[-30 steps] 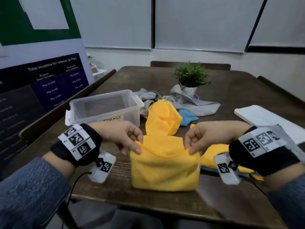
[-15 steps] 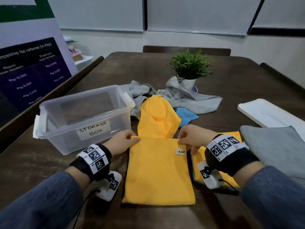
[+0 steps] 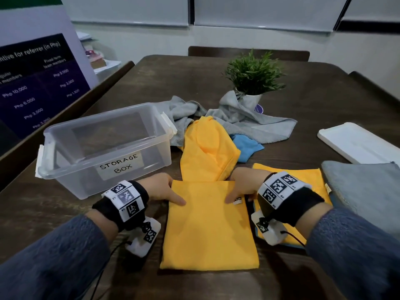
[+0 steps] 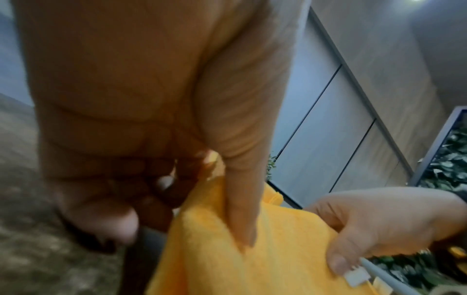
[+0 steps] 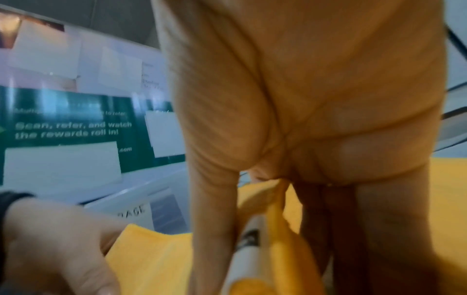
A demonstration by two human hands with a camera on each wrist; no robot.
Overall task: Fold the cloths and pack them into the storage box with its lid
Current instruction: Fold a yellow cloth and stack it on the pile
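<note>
A folded yellow cloth (image 3: 210, 226) lies flat on the dark table near the front edge. My left hand (image 3: 167, 192) pinches its far left corner, thumb on top, as the left wrist view shows on the cloth (image 4: 252, 269). My right hand (image 3: 238, 190) pinches the far right corner beside the cloth's white label, thumb on top and fingers under it (image 5: 156, 259). The clear storage box (image 3: 65, 135), open and with nothing in it, stands just left of the cloth. Its white lid (image 3: 359, 146) lies at the right.
Behind the folded cloth lie a loose yellow cloth (image 3: 207, 152), a blue cloth (image 3: 246, 146) and rumpled grey cloths (image 3: 255, 122). A folded yellow cloth (image 3: 290, 176) and a folded grey one (image 3: 363, 191) lie at the right. A potted plant (image 3: 253, 76) stands mid-table.
The yellow cloth, held up doubled a second ago, now lies flat on the table. Both hands have come down with it and keep hold of its far corners.
</note>
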